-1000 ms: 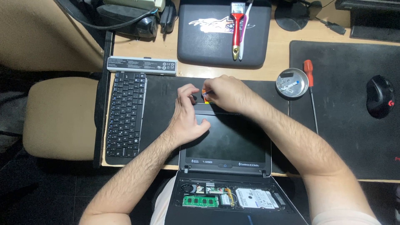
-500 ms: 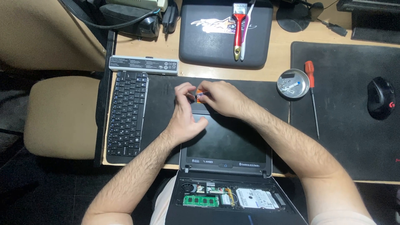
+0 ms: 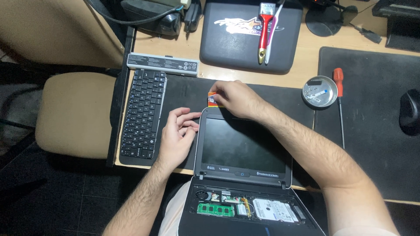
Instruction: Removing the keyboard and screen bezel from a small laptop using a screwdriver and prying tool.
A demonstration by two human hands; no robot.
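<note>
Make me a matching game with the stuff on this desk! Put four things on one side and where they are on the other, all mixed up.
Things:
1. red-handled brush
2. red-handled screwdriver
3. loose keyboard
4. small orange card

Places:
A. pinched in the right hand at the top edge of the laptop screen
B. lying on the closed dark laptop at the back of the desk
C. beside the left hand, near the desk's left edge
D. next to the round metal dish

Pairs: 1-B, 2-D, 3-C, 4-A
</note>
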